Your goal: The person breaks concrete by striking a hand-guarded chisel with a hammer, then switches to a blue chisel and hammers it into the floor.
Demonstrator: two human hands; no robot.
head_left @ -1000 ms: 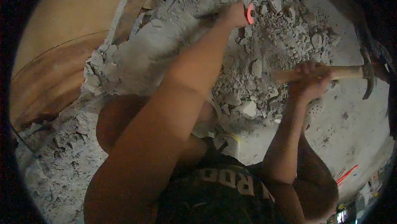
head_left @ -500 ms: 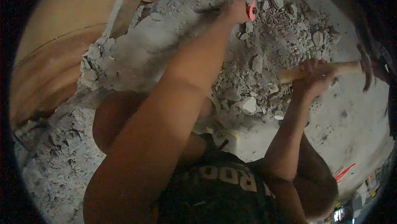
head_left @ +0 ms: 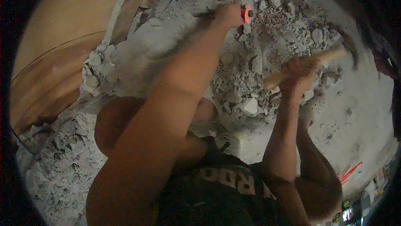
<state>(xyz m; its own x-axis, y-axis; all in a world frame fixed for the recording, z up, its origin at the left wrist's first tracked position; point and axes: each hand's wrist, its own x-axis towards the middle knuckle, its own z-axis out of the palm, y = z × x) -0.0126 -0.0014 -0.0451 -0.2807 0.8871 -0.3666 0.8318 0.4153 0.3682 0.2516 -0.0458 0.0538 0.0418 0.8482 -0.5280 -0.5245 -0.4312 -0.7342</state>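
My left hand [head_left: 229, 15] is closed around a tool with an orange-red guard [head_left: 247, 13]; its far part is hidden by the hand. That hand is low over the grey rubble at the top centre. In my right hand [head_left: 299, 72], the fingers wrap round the wooden handle of a hammer [head_left: 333, 54]. The hammer's curved dark head is blurred and lies to the upper right of the hand. Broken grey rubble [head_left: 282, 29] spreads between and beneath both hands.
A curved brown wooden surface [head_left: 50, 84] stands at the left, with broken concrete [head_left: 67, 155] below it. My shoe [head_left: 229, 142] is near the rubble's lower edge. Red strips [head_left: 350, 173] lie on the grey floor at the lower right, near assorted clutter [head_left: 371, 190].
The hammer has swung left and tilted, its head now nearer the rubble, and my right hand has shifted left. My left hand has moved slightly left with the orange-red guard.
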